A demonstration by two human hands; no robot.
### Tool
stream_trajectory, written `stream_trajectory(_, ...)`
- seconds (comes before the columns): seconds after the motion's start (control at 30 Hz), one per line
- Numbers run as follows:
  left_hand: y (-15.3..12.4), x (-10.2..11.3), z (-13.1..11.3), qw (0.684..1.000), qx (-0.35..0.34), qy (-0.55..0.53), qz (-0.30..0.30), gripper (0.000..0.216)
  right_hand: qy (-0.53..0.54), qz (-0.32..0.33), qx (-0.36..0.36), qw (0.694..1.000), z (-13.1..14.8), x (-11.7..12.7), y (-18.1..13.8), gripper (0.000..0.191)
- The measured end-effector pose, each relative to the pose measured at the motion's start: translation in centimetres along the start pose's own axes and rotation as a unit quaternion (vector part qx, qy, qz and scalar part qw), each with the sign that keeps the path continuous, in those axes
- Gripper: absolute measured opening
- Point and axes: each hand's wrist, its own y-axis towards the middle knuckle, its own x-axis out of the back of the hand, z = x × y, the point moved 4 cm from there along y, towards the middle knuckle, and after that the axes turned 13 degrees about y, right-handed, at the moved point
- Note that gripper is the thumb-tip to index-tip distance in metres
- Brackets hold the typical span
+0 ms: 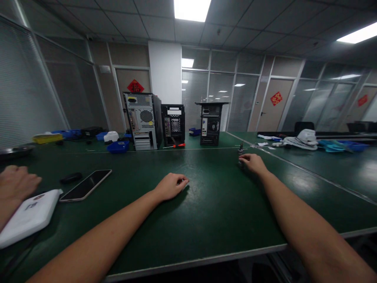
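Observation:
My left hand (171, 185) rests on the green table (206, 220) with its fingers curled into a pinch. A small pale edge shows by the fingertips, too little to name. Farther off and to the right, my right hand (253, 162) has its thumb and fingers closed around a small upright metallic object (240, 150). This piece is dark and narrow at the top and stands on the tabletop; its lower part is partly hidden by the fingers, and its kind is unclear.
Computer cases stand at the back: a large one (144, 118), a black one (173, 122) and another (210, 124). A red-handled screwdriver (176, 145) lies before them. At left are a phone (88, 185), a white case (32, 214) and another person's hand (17, 182).

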Motion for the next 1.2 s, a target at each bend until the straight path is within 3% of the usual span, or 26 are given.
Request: stream_trajectory(1.2, 0.0, -0.03, 0.06, 1.0, -0.001, 0.008, 0.001, 0.041, -0.05, 0.036, 0.005, 0.998, 0.14, -0.02, 0.29, 0.027)
